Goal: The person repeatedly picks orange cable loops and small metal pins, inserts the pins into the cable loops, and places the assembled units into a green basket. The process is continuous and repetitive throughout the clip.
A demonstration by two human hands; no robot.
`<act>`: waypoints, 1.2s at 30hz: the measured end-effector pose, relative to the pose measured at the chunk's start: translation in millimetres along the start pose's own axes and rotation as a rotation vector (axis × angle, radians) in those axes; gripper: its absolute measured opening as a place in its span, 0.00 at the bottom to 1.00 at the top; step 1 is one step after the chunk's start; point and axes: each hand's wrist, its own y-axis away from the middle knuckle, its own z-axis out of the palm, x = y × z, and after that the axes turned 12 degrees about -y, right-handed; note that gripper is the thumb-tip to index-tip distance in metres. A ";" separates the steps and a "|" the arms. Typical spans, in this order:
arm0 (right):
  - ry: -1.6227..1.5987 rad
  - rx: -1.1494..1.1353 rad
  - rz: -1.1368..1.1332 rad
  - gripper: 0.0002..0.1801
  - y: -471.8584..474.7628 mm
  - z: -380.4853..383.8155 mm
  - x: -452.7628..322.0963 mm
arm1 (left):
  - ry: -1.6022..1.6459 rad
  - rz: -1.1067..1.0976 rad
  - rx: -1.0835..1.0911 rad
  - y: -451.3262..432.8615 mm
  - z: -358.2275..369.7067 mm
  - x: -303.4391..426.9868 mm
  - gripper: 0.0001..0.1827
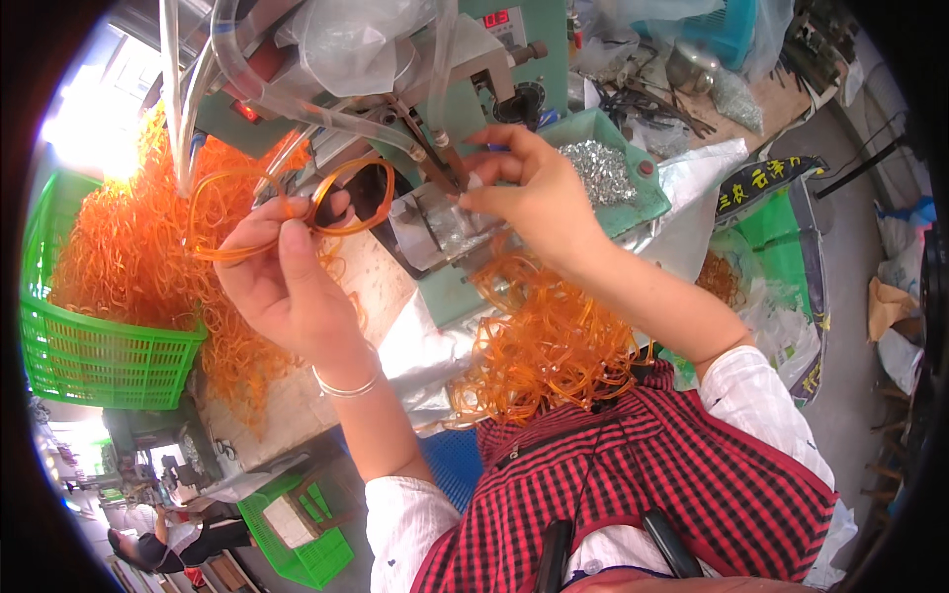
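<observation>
My left hand (pixel 293 278) grips an amber translucent plastic eyeglass frame (pixel 356 167), held up in front of a green bench machine (pixel 463 289). The frame's rims stand out on both sides of my fingers. My right hand (pixel 537 189) is at the machine's working head, its thumb and fingertips curled beside two dark metal jaws (pixel 445 174). Whether something small sits between those fingertips cannot be made out. Below the jaws is a metal fixture block (pixel 426 230). Clear hoses (pixel 319 115) run to the head.
A green tray (pixel 652 189) of small silvery metal parts stands right of the machine. Tangled orange plastic pieces (pixel 556 348) heap up before my apron. More spill from a green basket (pixel 111 356) at left. Tools and bags crowd the back right bench. A person (pixel 178 537) works far left.
</observation>
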 end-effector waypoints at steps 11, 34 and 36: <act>-0.368 0.153 -0.099 0.20 7.7 8.7 36.2 | -0.011 0.023 -0.034 -4.4 4.1 -4.3 0.08; 0.146 0.107 -0.209 0.27 -1.0 -1.3 39.0 | -0.137 0.135 0.014 18.5 0.8 4.7 0.05; 0.107 0.102 -0.212 0.28 -2.4 -0.4 40.8 | -0.189 -0.003 0.092 4.7 5.3 -11.0 0.09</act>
